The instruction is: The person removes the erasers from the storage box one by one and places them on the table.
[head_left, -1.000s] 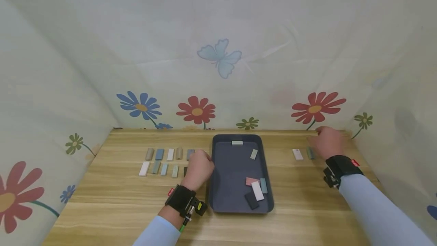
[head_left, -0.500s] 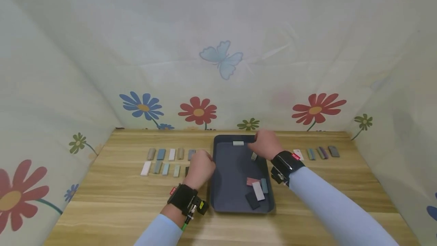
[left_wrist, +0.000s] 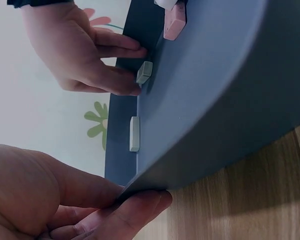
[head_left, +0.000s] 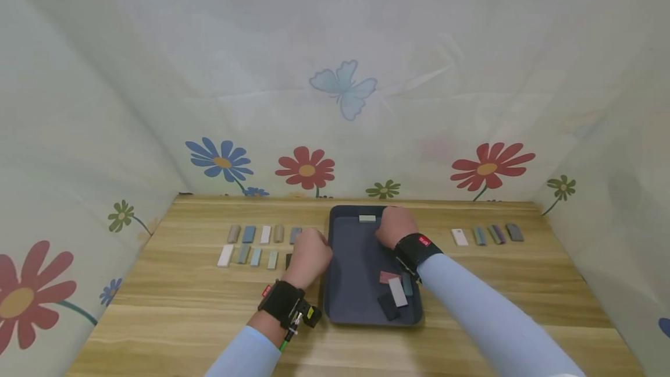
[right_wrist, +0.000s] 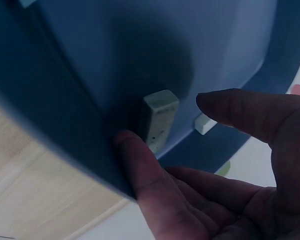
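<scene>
The dark blue-grey tray (head_left: 348, 301) stands mid-table. My left hand (head_left: 309, 258) pinches its left rim between thumb and fingers, as the left wrist view shows. Inside the tray's far right part is my right hand (head_left: 396, 227). Its thumb and index finger lie on either side of a small pale green block (right_wrist: 160, 120), with a gap on the thumb side. The head view hides that block behind the hand. Another pale block (head_left: 367, 219) lies along the far wall. Nearer in the tray are a pink block (head_left: 388, 277), a white one (head_left: 398, 292), a teal one (head_left: 407, 285) and a black one (head_left: 388, 306).
Left of the tray, several small blocks lie in two rows, among them a white block (head_left: 225, 255) and a blue block (head_left: 248, 234). A single row at the right includes a white block (head_left: 459, 237) and a grey block (head_left: 515, 232). A flowered curtain surrounds the wooden table.
My right hand has come left from the row of blocks at the right, then down into the tray by the pale green block. My left hand stays on the tray's rim.
</scene>
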Demonstrator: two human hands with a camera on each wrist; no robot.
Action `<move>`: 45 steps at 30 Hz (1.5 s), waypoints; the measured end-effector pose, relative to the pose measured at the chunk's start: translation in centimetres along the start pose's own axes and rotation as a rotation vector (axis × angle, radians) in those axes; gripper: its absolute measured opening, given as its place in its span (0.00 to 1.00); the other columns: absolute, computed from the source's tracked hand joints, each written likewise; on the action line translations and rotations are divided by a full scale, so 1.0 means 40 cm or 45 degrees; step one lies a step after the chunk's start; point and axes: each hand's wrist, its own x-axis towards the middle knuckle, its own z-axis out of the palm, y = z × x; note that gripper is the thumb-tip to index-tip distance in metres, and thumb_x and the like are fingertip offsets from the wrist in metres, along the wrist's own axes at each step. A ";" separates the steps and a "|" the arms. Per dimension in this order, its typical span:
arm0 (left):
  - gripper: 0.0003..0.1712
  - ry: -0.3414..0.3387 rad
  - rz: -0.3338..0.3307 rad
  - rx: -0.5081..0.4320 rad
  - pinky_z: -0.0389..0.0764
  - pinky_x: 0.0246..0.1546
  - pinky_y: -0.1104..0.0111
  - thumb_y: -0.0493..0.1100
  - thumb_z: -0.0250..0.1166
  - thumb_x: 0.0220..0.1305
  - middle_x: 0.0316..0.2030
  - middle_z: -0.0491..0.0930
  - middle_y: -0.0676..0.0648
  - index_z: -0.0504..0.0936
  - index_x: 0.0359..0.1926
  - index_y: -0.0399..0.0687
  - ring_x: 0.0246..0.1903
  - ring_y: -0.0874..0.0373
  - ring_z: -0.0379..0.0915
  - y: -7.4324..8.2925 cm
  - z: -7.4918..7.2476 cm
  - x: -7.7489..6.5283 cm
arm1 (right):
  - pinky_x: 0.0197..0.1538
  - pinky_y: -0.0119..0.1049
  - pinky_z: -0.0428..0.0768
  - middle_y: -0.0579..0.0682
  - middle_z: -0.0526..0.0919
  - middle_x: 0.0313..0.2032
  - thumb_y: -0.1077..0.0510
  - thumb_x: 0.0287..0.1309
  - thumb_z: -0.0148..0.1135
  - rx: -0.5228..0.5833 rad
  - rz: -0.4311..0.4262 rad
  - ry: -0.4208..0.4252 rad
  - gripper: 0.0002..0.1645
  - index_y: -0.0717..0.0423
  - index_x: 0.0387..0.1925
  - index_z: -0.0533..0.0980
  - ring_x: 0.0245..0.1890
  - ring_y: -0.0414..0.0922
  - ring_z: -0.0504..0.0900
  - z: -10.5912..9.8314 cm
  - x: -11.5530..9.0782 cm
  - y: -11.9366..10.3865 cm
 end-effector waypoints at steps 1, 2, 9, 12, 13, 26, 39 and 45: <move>0.23 -0.006 -0.004 -0.007 0.50 0.08 0.71 0.31 0.53 0.48 0.07 0.50 0.57 0.57 0.05 0.53 0.05 0.65 0.46 0.001 -0.001 -0.001 | 0.16 0.36 0.63 0.49 0.74 0.14 0.60 0.40 0.63 -0.007 0.004 -0.001 0.10 0.55 0.11 0.73 0.14 0.45 0.71 0.005 0.002 0.001; 0.23 -0.011 -0.005 -0.016 0.49 0.07 0.71 0.31 0.53 0.48 0.07 0.50 0.57 0.57 0.05 0.53 0.05 0.65 0.46 0.001 -0.001 -0.001 | 0.17 0.36 0.63 0.49 0.74 0.14 0.61 0.40 0.62 -0.007 0.007 -0.005 0.09 0.55 0.11 0.73 0.15 0.46 0.71 0.007 0.003 0.000; 0.22 -0.029 -0.015 -0.015 0.50 0.07 0.71 0.31 0.53 0.48 0.07 0.51 0.57 0.58 0.05 0.53 0.05 0.65 0.46 0.001 0.001 0.000 | 0.19 0.38 0.66 0.51 0.77 0.16 0.63 0.44 0.59 -0.047 -0.013 -0.040 0.08 0.57 0.14 0.75 0.17 0.46 0.73 0.000 -0.005 -0.017; 0.22 -0.025 -0.013 -0.013 0.49 0.06 0.71 0.31 0.53 0.47 0.07 0.51 0.57 0.59 0.05 0.53 0.05 0.65 0.46 -0.001 0.000 0.003 | 0.18 0.37 0.66 0.51 0.77 0.17 0.64 0.46 0.58 -0.022 -0.010 -0.069 0.08 0.57 0.16 0.76 0.16 0.46 0.73 0.001 -0.006 -0.022; 0.22 -0.024 -0.011 -0.013 0.49 0.07 0.71 0.31 0.53 0.47 0.07 0.51 0.57 0.59 0.05 0.52 0.05 0.65 0.46 -0.003 0.000 0.004 | 0.18 0.37 0.66 0.51 0.77 0.17 0.65 0.46 0.58 -0.006 -0.009 -0.077 0.07 0.57 0.16 0.76 0.16 0.46 0.73 0.002 -0.007 -0.022; 0.22 -0.026 -0.014 -0.029 0.48 0.06 0.71 0.31 0.54 0.46 0.07 0.51 0.57 0.58 0.05 0.53 0.05 0.65 0.46 -0.008 0.003 0.007 | 0.17 0.35 0.61 0.46 0.68 0.14 0.69 0.43 0.57 0.090 -0.151 -0.163 0.09 0.56 0.14 0.71 0.14 0.43 0.66 0.002 -0.029 -0.017; 0.22 -0.027 -0.034 -0.029 0.50 0.06 0.71 0.31 0.55 0.47 0.06 0.53 0.57 0.59 0.05 0.52 0.04 0.65 0.48 -0.007 0.004 0.001 | 0.29 0.36 0.73 0.52 0.81 0.31 0.67 0.39 0.61 0.242 -0.214 -0.204 0.15 0.59 0.35 0.82 0.29 0.45 0.75 -0.112 -0.051 0.025; 0.22 -0.020 -0.027 -0.032 0.50 0.07 0.71 0.31 0.55 0.47 0.06 0.53 0.57 0.59 0.05 0.52 0.05 0.65 0.49 -0.006 0.004 0.001 | 0.33 0.38 0.73 0.56 0.80 0.36 0.64 0.45 0.60 0.268 -0.066 -0.111 0.17 0.59 0.41 0.81 0.34 0.50 0.74 -0.208 -0.043 0.156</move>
